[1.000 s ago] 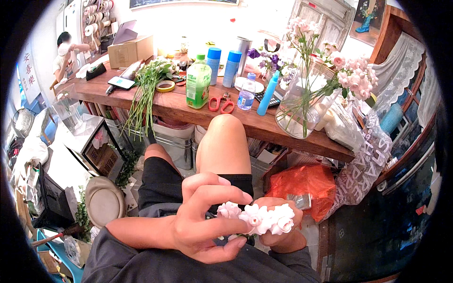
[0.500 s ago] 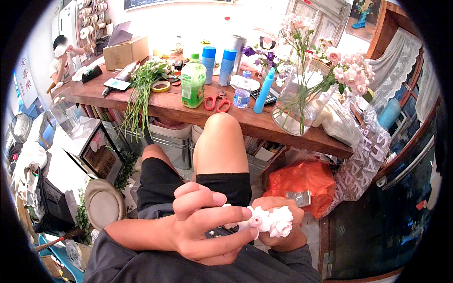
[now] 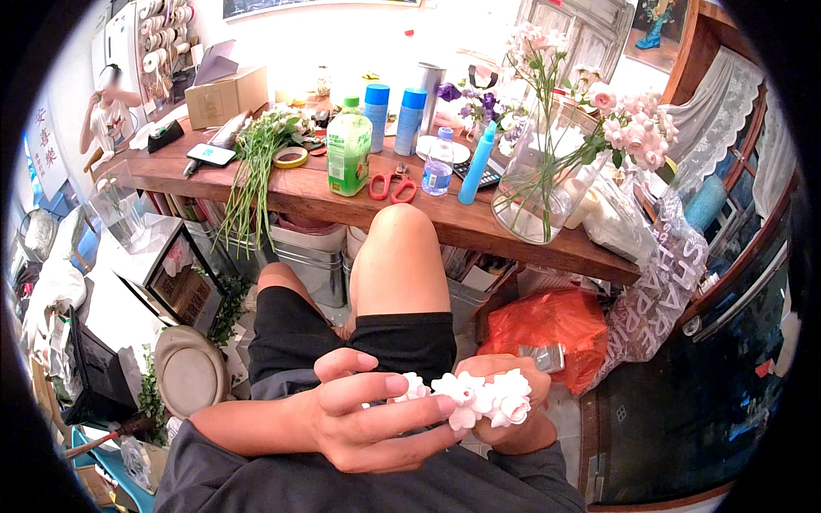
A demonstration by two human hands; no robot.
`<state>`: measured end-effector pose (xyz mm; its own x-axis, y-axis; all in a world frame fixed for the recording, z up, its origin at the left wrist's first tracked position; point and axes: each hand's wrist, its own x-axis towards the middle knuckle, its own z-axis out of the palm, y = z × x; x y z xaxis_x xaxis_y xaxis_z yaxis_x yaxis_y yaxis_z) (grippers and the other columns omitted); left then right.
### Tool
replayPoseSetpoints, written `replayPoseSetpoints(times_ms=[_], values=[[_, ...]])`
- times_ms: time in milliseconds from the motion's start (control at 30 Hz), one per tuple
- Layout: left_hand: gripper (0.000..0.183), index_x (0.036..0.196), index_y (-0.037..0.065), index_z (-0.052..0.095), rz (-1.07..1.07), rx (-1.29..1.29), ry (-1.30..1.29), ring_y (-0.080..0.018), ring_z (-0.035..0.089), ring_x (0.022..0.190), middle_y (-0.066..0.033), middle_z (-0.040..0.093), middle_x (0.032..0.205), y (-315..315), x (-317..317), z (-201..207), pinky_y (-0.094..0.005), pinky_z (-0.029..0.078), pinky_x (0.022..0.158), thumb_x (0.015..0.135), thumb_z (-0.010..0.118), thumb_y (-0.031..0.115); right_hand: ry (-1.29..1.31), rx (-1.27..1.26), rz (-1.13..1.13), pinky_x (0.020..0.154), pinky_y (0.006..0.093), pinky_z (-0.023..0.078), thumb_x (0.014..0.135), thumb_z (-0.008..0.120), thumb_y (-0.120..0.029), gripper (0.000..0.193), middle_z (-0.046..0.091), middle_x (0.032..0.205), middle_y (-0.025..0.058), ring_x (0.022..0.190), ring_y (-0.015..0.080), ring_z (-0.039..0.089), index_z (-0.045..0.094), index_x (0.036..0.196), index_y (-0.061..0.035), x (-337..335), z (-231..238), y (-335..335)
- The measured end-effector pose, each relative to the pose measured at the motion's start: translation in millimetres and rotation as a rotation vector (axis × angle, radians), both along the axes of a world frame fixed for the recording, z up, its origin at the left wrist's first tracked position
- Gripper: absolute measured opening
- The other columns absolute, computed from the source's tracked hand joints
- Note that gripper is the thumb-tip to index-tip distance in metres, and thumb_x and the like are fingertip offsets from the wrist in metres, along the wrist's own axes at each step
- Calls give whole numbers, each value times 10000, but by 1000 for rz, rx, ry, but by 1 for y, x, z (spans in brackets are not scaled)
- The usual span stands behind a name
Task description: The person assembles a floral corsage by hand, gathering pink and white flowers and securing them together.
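Note:
Low in front of my lap, a short row of small white flowers (image 3: 463, 397) stretches between my two hands. My left hand (image 3: 376, 419) reaches across from the left with its long fingers over the left part of the row; one bloom peeks out behind the fingertips, and the thumb is hidden. My right hand (image 3: 522, 376) is curled behind the right end, where a white rose-like bloom (image 3: 510, 398) lies against it. The flowers cover most of the right fingers. What joins the blooms cannot be made out.
Beyond my knees a wooden table (image 3: 342, 205) carries red scissors (image 3: 393, 185), a green bottle (image 3: 349, 150), cut stems (image 3: 248, 188) and a glass vase (image 3: 539, 201) of pink roses. An orange plastic bag (image 3: 547, 329) lies below right. A person (image 3: 111, 115) is at the far left.
My left hand's fingers have come closer together and shifted slightly left, exposing more white blooms. My right hand stays nearly in place. The far person's arms have moved.

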<state>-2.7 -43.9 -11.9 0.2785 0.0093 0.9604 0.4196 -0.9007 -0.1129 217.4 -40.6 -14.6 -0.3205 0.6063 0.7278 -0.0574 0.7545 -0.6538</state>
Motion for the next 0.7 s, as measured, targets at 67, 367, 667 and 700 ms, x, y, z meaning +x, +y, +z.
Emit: replayPoseSetpoints(times_ms=[67,367,667,700], values=[[346,1056,247,834,-138,-25,-34,-194,490,1068,42,703,1225,1,-3,4,-359,402,878,718,766,267,35,-20,-19,538,341,533,756,855,-12,191,704,773,143,623,241,699,673,787,39,-2,-2,-1],[321,1009,104,787,-334,-484,-146,-272,537,1019,-85,664,1139,4,-9,29,-370,425,896,713,876,191,196,-94,52,551,332,532,774,862,-27,203,706,789,154,650,224,701,675,797,49,-6,-18,-3],[320,989,110,800,-389,-584,-81,-261,545,1014,-89,654,1167,5,-16,33,-383,390,933,676,866,120,68,21,131,546,333,526,751,887,-47,234,706,797,168,647,251,702,677,789,49,-5,-2,2],[318,983,114,802,-385,-571,-85,-263,544,1014,-89,653,1170,6,-15,32,-384,390,933,670,859,112,69,21,133,546,333,526,751,887,-47,234,706,797,168,647,251,702,677,789,49,-5,-2,3]])
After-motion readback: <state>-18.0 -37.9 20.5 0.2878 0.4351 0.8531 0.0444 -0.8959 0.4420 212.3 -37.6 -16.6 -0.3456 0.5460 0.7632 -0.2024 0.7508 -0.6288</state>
